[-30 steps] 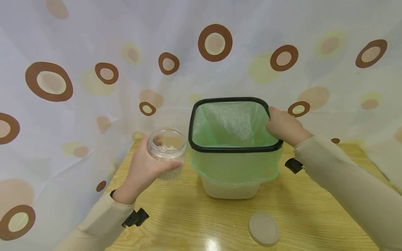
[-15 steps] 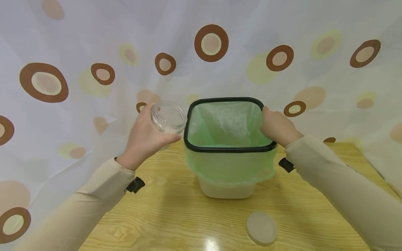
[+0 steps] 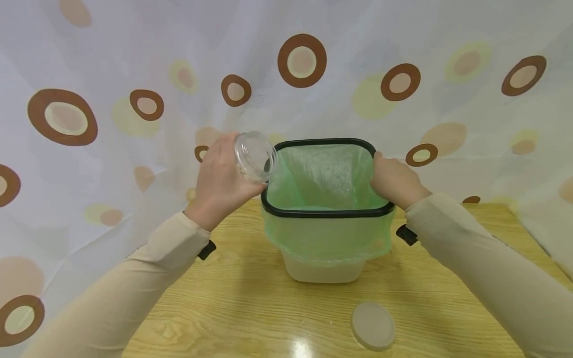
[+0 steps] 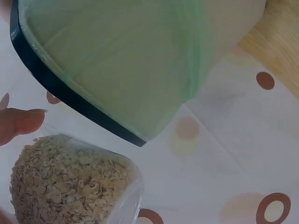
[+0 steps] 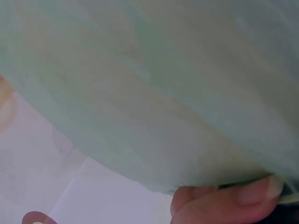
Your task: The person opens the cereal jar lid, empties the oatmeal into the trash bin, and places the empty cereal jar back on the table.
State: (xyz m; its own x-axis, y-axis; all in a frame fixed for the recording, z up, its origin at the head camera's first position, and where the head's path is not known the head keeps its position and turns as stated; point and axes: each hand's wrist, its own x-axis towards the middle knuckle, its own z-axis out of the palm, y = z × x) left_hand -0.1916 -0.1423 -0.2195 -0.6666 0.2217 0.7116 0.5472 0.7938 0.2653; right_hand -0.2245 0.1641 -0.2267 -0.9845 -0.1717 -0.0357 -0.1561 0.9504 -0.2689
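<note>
A clear jar (image 3: 255, 155) of oat flakes (image 4: 65, 182) is gripped in my left hand (image 3: 219, 184). It tilts with its mouth toward the bin, at the bin's left rim. The flakes still lie inside the jar in the left wrist view. My right hand (image 3: 396, 180) holds the right side of the black rim (image 3: 327, 214) of the trash bin (image 3: 324, 272). In the right wrist view its fingertips (image 5: 257, 193) curl at the rim by the bag. A green bin liner (image 3: 331, 233) lines the bin and hangs over its outside.
A round beige lid (image 3: 373, 325) lies flat on the wooden table (image 3: 215, 303), in front of the bin. Behind and to the left hangs a white sheet (image 3: 192, 44) with brown-ringed dots.
My left hand has raised the jar from beside the bin and tipped it to the right, up to the rim. The right hand keeps its hold on the rim.
</note>
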